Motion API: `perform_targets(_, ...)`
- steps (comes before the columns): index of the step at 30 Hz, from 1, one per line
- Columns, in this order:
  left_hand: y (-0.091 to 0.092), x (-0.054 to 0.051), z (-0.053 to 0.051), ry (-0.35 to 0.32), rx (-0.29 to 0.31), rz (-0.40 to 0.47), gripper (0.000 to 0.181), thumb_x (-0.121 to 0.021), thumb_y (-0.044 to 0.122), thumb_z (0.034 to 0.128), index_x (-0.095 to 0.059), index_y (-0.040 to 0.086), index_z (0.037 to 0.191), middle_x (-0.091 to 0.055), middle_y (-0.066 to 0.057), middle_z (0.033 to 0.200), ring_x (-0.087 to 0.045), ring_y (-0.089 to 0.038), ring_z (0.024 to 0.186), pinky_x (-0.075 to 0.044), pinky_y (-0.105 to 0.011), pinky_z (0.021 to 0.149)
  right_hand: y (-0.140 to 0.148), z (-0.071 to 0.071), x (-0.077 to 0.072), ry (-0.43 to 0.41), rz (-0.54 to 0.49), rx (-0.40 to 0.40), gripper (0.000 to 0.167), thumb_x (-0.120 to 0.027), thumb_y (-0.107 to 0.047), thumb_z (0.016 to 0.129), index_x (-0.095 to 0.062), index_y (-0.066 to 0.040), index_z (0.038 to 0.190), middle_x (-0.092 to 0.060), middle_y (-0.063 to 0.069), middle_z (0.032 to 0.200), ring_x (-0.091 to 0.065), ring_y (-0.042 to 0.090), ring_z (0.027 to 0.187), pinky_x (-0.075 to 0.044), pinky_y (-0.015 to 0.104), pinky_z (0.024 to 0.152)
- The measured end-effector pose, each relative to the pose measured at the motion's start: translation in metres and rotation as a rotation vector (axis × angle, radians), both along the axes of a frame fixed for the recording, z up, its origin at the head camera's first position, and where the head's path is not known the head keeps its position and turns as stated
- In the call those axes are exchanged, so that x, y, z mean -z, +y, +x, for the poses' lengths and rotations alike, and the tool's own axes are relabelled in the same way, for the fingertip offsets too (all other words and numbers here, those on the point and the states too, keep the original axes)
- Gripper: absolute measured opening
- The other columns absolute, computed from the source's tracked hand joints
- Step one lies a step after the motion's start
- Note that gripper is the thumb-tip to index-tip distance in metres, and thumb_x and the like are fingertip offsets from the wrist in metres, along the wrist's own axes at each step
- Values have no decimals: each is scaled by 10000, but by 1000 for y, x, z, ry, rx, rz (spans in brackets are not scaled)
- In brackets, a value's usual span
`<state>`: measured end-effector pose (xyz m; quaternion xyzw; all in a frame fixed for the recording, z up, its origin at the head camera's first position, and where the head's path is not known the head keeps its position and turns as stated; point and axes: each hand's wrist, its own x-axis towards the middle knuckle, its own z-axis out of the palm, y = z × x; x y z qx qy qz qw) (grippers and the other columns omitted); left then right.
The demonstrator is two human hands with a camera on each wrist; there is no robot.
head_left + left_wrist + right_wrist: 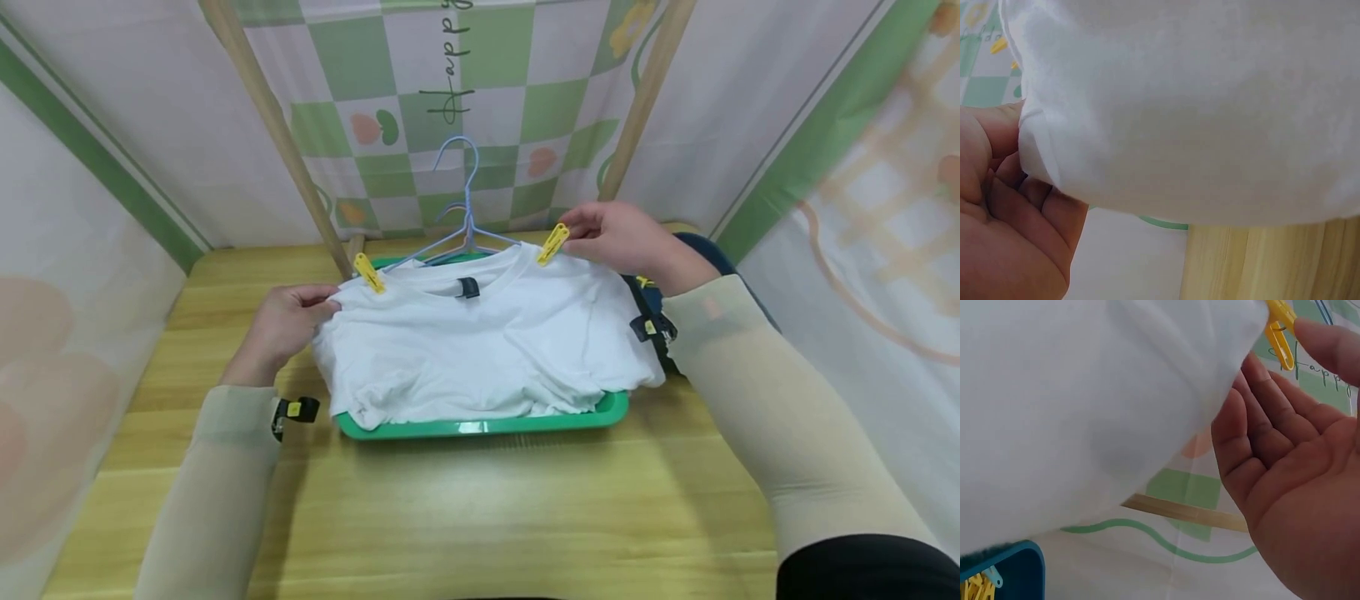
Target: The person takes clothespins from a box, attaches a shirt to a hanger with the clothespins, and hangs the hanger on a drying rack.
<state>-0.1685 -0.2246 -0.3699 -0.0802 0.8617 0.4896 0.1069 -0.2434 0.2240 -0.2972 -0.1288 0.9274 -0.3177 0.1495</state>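
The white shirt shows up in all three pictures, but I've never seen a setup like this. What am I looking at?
There is no robot here, only a person's two bare hands. The wide picture comes from a camera worn on the head; the two close-ups come from cameras on the wrists. On the wooden table is a green tray with the white shirt over it. A blue hanger rises at the neckline, and yellow clips sit at both shoulders. The left hand holds the shirt's edge. The right hand is at one clip; whether it grips it, I can't tell.
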Motion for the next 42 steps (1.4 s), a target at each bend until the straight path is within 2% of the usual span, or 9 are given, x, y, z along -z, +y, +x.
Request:
perform_targets(7, -1, 1, -1, -1, 4, -2, 329, -630, 229, 1004, -673, 85, 1296, -593, -108, 1345, -505, -264, 1212, -475, -418, 916, 7, -1, 4, -13, 58, -13, 284, -629, -238, 997, -669, -54, 1209, -652, 126, 1189, -571, 286, 1049, -466, 462, 866)
perform_targets(15, -2, 0, 0, 4, 5, 5, 332, -636, 231, 1002, -673, 78, 1294, -596, -110, 1341, -509, -266, 1220, -474, -395, 920, 11, -2, 7, -23, 70, -20, 272, -617, -252, 1008, -692, -95, 1218, -642, 112, 1234, -555, 279, 1104, -458, 473, 900)
perform_targets(21, -2, 0, -1, -7, -2, 0, 327, -629, 231, 1005, -673, 91, 1297, -595, -100, 1343, -510, -255, 1208, -480, -403, 908, 14, -1, 11, -6, 114, -54, 232, -623, -182, 1003, -717, -73, 1184, -657, 128, 1191, -556, 298, 1043, -464, 479, 873)
perform_targets(30, -2, 0, -1, -13, 6, -7, 321, -633, 249, 1002, -682, 102, 1283, -600, -93, 1335, -503, -258, 1205, -473, -408, 901, 26, 9, 19, 15, 158, -51, 218, -629, -224, 1003, -744, -93, 1134, -674, 112, 1131, -569, 292, 985, -475, 476, 826)
perform_targets(37, -3, 1, -2, -15, 2, 10, 323, -641, 256, 998, -684, 108, 1283, -599, -87, 1340, -498, -253, 1218, -467, -417, 921, 40, 16, 24, 65, 178, -67, 186, -638, -237, 998, -750, -99, 1053, -696, 71, 1021, -580, 259, 865, -474, 433, 730)
perform_targets(42, -3, 1, -1, -17, 1, 14, 332, -640, 263, 999, -680, 111, 1292, -594, -89, 1348, -491, -260, 1231, -457, -433, 943, 45, 21, 25, 43, 196, -57, 206, -634, -270, 999, -738, -107, 1071, -693, 66, 1047, -570, 264, 881, -461, 442, 754)
